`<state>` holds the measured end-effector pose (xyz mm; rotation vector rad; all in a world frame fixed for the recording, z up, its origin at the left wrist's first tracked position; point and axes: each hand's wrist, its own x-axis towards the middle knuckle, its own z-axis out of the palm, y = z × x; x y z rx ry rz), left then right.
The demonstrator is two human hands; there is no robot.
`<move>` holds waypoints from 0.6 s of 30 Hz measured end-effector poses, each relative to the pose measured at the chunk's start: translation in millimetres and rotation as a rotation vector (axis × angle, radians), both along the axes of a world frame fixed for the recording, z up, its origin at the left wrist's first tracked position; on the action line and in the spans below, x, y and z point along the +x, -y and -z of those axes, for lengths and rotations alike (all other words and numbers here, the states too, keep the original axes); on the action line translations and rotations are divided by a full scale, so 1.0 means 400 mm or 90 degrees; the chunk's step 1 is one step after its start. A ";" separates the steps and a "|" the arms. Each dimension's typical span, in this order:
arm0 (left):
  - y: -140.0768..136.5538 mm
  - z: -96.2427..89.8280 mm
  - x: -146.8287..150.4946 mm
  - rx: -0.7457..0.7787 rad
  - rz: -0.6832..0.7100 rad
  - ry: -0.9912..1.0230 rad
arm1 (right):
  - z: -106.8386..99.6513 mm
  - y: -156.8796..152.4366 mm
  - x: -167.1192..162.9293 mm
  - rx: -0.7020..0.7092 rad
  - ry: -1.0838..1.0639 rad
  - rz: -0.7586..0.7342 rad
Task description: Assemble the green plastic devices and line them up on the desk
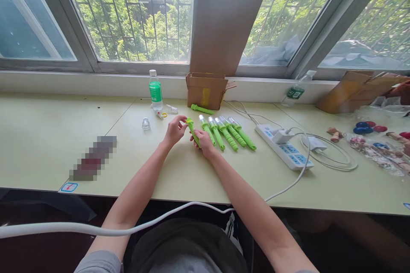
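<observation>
A green ribbed plastic stick point(192, 127) is gripped around its lower part by my right hand point(204, 141). At its upper end sits a yellow ring point(188, 122), which the fingertips of my left hand point(175, 129) pinch from the left. Just right of my hands, several green sticks with clear caps point(229, 138) lie side by side on the table. Another green stick point(201, 109), with no clear cap showing, lies behind them by the cardboard box. To the left of my hands stands a small clear plastic cap point(146, 123).
At the back stand a water bottle point(156, 94) and an open cardboard box point(206, 89). Small parts with a yellow ring point(162, 114) lie near the bottle. A white power strip point(285, 147) with cables is on the right, before bagged wooden toys point(378, 145). A white cable point(160, 214) crosses my lap.
</observation>
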<state>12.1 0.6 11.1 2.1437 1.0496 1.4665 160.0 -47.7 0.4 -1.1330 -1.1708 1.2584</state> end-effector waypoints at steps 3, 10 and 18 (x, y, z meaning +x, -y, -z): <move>-0.003 0.000 -0.005 -0.002 0.006 -0.007 | 0.000 0.003 0.001 0.009 0.010 0.005; -0.004 0.004 0.001 0.006 0.006 0.004 | 0.000 0.004 0.002 0.011 0.009 0.001; 0.001 0.005 0.008 0.019 -0.025 0.040 | -0.004 0.006 -0.002 0.012 0.015 -0.015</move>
